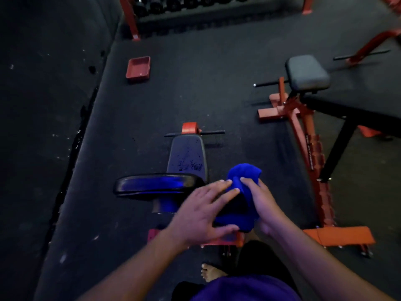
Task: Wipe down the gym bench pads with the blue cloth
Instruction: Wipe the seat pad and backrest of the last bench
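blue cloth (243, 177): bunched, held in the air above the near end of the bench, gripped by curled fingers of the right hand (263, 205). left hand (201, 213): fingers straight, tips touching the cloth. 2 black bench pads: glossy near pad (156, 184), speckled far pad (187, 155). red tray (138, 68) on the floor beyond.

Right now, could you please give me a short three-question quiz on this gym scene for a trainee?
1. True or false: the cloth lies flat on the floor.
2. Which hand grips the cloth: A left, B right?
3. Fill in: the red tray sits on the ____.

Key: 1 false, both hands hold it above the bench. 2 B, the right hand; the left hand touches it with straight fingers. 3 floor.
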Demonstrator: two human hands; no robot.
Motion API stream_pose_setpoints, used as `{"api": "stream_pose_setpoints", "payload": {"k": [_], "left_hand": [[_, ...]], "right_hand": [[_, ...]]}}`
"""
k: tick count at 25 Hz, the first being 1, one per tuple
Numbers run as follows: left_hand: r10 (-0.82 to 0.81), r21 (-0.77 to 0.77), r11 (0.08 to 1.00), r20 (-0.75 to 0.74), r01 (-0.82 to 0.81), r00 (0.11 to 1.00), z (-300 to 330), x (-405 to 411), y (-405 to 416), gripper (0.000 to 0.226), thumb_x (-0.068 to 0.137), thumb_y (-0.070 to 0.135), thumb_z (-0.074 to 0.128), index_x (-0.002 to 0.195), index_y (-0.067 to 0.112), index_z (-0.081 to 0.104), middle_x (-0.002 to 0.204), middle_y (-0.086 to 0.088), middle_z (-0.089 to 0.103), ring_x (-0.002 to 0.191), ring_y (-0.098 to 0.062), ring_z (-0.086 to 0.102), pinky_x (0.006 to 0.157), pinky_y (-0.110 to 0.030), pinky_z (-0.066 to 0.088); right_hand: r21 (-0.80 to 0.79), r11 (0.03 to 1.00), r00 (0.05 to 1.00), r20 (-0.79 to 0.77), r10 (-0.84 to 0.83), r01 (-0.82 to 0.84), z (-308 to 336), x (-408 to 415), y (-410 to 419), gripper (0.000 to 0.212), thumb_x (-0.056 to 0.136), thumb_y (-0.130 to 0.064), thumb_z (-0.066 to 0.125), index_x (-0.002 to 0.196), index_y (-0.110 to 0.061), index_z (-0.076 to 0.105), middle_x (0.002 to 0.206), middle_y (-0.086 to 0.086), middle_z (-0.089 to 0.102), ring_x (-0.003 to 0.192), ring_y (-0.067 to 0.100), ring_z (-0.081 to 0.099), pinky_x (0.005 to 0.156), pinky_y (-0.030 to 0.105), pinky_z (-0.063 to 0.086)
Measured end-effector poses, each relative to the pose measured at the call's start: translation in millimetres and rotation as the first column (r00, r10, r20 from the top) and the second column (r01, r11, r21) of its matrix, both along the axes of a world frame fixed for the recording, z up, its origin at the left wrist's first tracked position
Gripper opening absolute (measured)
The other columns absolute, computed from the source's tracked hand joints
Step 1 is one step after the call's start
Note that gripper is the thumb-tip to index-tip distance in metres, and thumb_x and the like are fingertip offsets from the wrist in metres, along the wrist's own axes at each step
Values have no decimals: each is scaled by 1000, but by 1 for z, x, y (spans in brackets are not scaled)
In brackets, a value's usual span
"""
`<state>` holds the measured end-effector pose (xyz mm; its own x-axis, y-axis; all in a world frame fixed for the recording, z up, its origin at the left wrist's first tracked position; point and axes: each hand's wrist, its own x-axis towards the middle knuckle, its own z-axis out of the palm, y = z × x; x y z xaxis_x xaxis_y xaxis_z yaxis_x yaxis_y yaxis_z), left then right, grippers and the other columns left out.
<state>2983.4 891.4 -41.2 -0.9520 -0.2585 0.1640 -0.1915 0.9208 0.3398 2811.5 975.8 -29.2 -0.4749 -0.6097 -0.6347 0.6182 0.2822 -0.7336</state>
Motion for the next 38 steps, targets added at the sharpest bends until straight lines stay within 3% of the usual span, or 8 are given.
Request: {"api": "stream_pose_setpoints", "payload": {"k": [7, 13, 18, 24, 27, 31, 35, 38], "left_hand": [[274, 399, 886, -40, -236, 961, 23, -23, 7, 50, 80, 41, 65, 126, 36, 45, 131, 18, 46, 119, -10, 56, 96, -42, 53], [392, 462, 831, -92, -309, 915, 27, -11, 6, 36, 98, 55, 50, 128, 37, 47, 126, 14, 52, 110, -10, 60, 91, -39, 54], [595, 543, 752, -316, -373, 739, 29, -4, 18, 23, 100, 40, 53, 112, 21, 55, 114, 6, 52, 108, -5, 54, 94, -22, 45], [276, 189, 956, -327, -223, 904, 17, 4, 63, 28, 94, 31, 59, 120, 23, 52, 121, 4, 61, 110, -14, 59, 89, -30, 53], [316, 204, 942, -273, -266, 909, 12, 3, 73, 34, 95, 43, 58, 125, 28, 52, 132, 10, 52, 115, -10, 54, 85, -28, 56], [227, 415, 888, -13, -201, 974, 12, 11, 72, 63, 95, 68, 51, 149, 47, 29, 155, 16, 17, 139, -3, 32, 111, -30, 42], [70, 533, 840, 80, -102, 994, 16, 13, 59, 68, 94, 60, 59, 153, 38, 36, 162, 13, 11, 145, -10, 35, 119, -29, 34], [194, 542, 834, -114, -102, 974, 28, 17, 40, 53, 96, 40, 64, 146, 37, 49, 150, 16, 36, 131, -1, 49, 111, -30, 44]], "right_hand": [[-89, 990, 969, 216, 123, -105, 37, -12, 6, 29, 87, -14, 42, 104, -9, 65, 95, 15, 65, 78, 23, 62, 74, 38, 50], [-92, 942, 946, -14, 323, -323, 49, 1, 5, 22, 96, -4, 51, 107, -12, 69, 94, 9, 74, 81, 20, 71, 68, 30, 56], [-31, 952, 945, -140, 297, -304, 45, 5, 4, 21, 100, -8, 53, 115, -14, 67, 103, 10, 76, 92, 23, 73, 70, 30, 58], [64, 989, 979, -145, 141, -133, 49, 13, 0, 27, 99, -2, 42, 104, -8, 68, 88, 14, 75, 71, 21, 68, 59, 29, 53], [59, 992, 992, -56, 112, -109, 59, 17, 3, 33, 104, -20, 38, 105, -10, 69, 97, 14, 76, 80, 24, 71, 67, 33, 56], [0, 961, 961, -7, 278, -278, 69, 20, 13, 39, 98, -44, 51, 99, -9, 68, 91, 13, 73, 74, 21, 67, 61, 31, 57], [274, 787, 572, -562, 598, -553, 63, 4, 12, 17, 89, -29, 72, 98, -22, 60, 93, -2, 72, 86, 12, 68, 85, 38, 56], [349, 661, 306, -680, 667, -665, 84, -24, 4, 12, 98, -18, 59, 102, -28, 64, 98, -7, 71, 91, 7, 67, 91, 41, 52]]}}
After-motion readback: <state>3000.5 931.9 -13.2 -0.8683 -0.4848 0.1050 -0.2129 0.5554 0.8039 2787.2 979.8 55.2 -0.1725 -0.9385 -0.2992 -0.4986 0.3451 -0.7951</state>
